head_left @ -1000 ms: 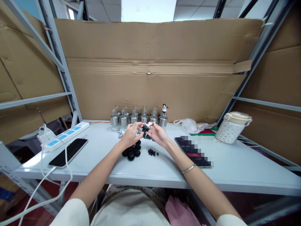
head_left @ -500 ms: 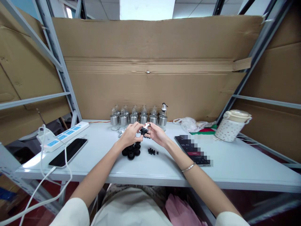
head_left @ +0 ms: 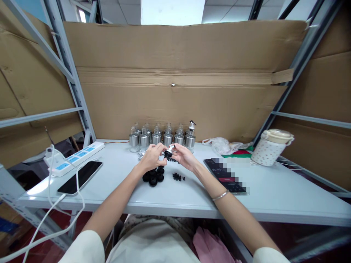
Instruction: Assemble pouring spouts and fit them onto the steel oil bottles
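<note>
Above the middle of the white table, both hands meet on a small pour spout (head_left: 168,154) with a black ribbed base and a shiny light top. My left hand (head_left: 153,157) is closed on the black base from the left. The fingers of my right hand (head_left: 183,156) pinch around the light top end from the right. Just below my left hand lies a cluster of black round caps (head_left: 153,178). Several tiny black pieces (head_left: 178,176) lie to their right. Some parts behind the fingers are partly hidden.
Rows of glass bottles with silver bands (head_left: 156,138) stand against the cardboard (head_left: 175,106); one bears a spout (head_left: 192,126). A phone (head_left: 80,178) and power strip (head_left: 79,157) lie left. Right are another phone (head_left: 225,177), a plastic bag (head_left: 219,145) and a dotted container (head_left: 270,148).
The spout has turned slightly in my fingers, its light top now standing a little more upright. Both hands stay in nearly the same place.
</note>
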`<state>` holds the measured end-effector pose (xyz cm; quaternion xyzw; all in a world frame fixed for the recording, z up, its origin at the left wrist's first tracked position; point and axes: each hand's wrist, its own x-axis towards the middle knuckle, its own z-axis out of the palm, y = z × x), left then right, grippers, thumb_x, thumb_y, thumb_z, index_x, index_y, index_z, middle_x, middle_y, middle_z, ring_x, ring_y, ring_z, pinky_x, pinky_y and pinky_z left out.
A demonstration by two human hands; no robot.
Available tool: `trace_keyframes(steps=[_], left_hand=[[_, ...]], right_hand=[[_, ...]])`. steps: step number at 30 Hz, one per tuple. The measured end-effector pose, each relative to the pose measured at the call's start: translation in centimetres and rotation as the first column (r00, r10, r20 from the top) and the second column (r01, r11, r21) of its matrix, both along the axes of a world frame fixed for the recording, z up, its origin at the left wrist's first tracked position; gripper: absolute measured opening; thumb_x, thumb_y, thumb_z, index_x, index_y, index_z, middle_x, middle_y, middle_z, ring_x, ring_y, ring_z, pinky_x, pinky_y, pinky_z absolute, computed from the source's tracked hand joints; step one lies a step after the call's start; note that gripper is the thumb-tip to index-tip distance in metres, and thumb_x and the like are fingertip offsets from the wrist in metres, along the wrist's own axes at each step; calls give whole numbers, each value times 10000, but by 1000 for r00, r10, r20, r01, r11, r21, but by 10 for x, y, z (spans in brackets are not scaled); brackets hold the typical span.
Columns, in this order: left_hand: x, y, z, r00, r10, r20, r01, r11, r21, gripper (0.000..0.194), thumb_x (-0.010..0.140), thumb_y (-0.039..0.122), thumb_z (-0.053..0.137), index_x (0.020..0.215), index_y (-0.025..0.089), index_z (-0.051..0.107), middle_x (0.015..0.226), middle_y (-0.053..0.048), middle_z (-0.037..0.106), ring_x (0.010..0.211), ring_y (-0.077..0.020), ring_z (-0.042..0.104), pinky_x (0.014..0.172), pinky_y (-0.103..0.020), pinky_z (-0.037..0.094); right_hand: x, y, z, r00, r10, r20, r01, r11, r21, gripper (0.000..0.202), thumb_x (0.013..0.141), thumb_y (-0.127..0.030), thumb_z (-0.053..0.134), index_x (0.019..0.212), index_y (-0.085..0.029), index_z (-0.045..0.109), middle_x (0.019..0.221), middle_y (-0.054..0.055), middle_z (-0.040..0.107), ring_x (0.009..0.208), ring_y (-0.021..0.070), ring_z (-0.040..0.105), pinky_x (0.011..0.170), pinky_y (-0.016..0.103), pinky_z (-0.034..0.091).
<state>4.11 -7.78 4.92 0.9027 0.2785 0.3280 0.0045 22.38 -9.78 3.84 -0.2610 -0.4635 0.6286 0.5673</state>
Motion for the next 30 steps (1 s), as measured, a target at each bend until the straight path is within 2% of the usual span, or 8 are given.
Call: trace_keyframes(steps=[8, 18, 25, 30], left_hand=[[-2, 5, -2, 1000, 19, 5, -19, 1000, 16, 325, 678, 173, 522, 1002, 190, 501, 893, 16, 573, 696, -117, 538, 858, -318, 359], [-2, 7, -3, 1000, 18, 6, -18, 1000, 13, 286, 680, 162, 520, 964, 194, 514, 805, 36, 534, 696, -115, 524, 853, -303, 357], [-2, 8, -4, 1000, -10, 0, 9, 1000, 6, 253, 688, 147, 513, 938, 191, 506, 777, 40, 504, 680, -114, 518, 828, -294, 381], [-1, 3, -3, 996, -26, 88, 33, 997, -75, 280, 700, 136, 503, 975, 188, 495, 844, 14, 537, 730, -127, 556, 739, -261, 428]], right_hand=[[1, 3, -3, 999, -7, -52, 4, 998, -60, 74, 831, -207, 595, 821, -153, 644, 777, 29, 688, 699, 118, 656, 727, 270, 541], [0, 0, -1, 998, 1, -70, -6, 997, -74, 69, 822, -187, 602, 813, -134, 646, 771, 32, 688, 713, 132, 672, 733, 284, 552], [-1, 1, -2, 999, -4, -42, 0, 997, -73, 86, 805, -228, 630, 810, -144, 649, 757, 29, 678, 712, 132, 660, 736, 290, 545], [0, 0, 0, 999, -10, -32, 8, 999, -50, 163, 737, -292, 700, 823, -161, 657, 769, 23, 669, 734, 135, 639, 763, 305, 529]])
